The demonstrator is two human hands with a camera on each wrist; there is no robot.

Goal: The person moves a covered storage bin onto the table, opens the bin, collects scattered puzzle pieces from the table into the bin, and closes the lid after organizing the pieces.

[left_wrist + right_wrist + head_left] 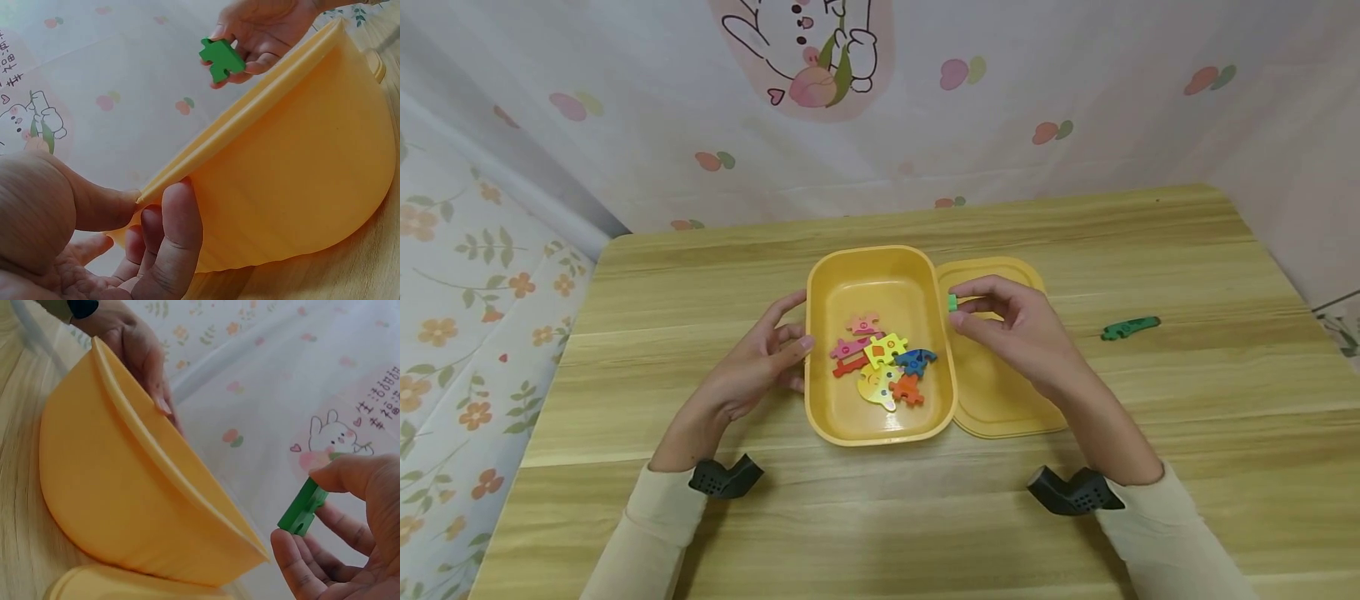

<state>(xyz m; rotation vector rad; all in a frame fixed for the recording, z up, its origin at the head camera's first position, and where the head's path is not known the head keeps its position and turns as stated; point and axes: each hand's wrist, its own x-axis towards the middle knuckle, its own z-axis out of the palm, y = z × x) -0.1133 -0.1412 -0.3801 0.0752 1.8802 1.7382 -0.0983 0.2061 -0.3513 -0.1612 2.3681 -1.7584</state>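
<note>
A yellow plastic box stands on the table with several colourful puzzle pieces lying inside, in pink, red, yellow, blue and orange. My left hand grips its left wall, the thumb over the rim and fingers outside, as the left wrist view also shows. Just beyond the box's right rim, my right hand pinches a green puzzle piece between thumb and fingers, held above the yellow lid. In the head view most of that green piece is hidden by the fingers.
The lid lies flat against the box's right side, partly under my right hand. Farther right on the wooden table is a dark green puzzle piece. A patterned curtain hangs behind the table's far edge.
</note>
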